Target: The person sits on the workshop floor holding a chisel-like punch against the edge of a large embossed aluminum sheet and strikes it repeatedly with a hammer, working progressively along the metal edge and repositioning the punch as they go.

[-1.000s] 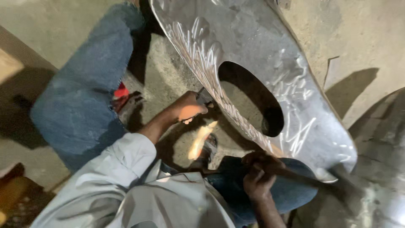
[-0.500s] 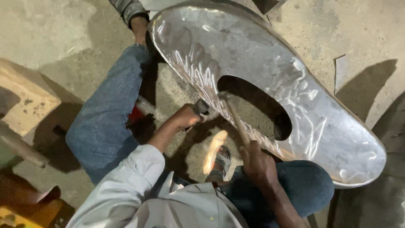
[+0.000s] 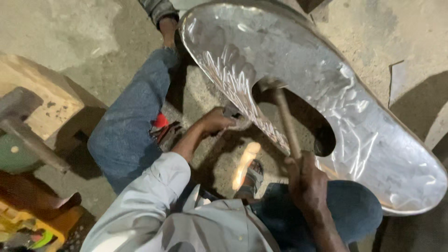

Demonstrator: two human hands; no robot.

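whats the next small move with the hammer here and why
Probably bring the hammer down on the metal sheet edge beside the left hand: the right hand holds it raised, head above the dented rim by the cutout.

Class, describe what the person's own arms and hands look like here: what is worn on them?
The left arm wears a pale grey shirt sleeve, pushed up above the elbow, leaving the forearm bare. The right arm shows no sleeve. Both hands, left and right, are bare: no gloves or rings visible.
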